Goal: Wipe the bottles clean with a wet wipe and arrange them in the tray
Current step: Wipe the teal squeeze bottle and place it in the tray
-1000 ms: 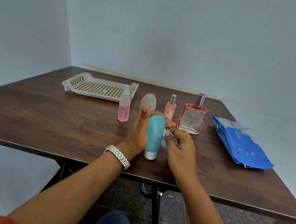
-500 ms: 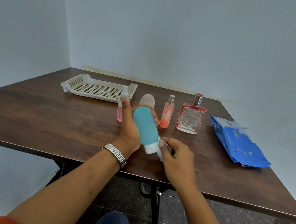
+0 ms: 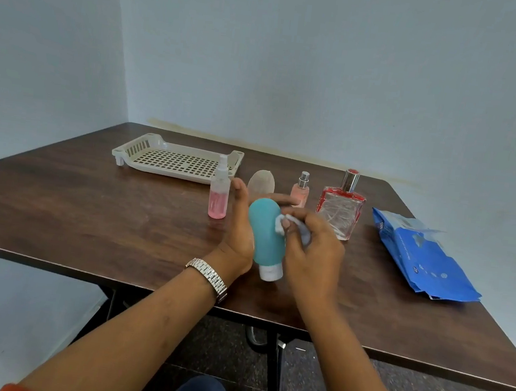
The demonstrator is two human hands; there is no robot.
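The left hand (image 3: 239,235) grip wraps around the teal bottle (image 3: 266,237), held over the desk (image 3: 89,215) with its white cap (image 3: 271,272) at 6 o'clock. The right hand (image 3: 311,252) grip pinches the wet wipe (image 3: 282,223) against the bottle's side at 2 o'clock. The tray (image 3: 157,170) lies at 10 o'clock, well apart.
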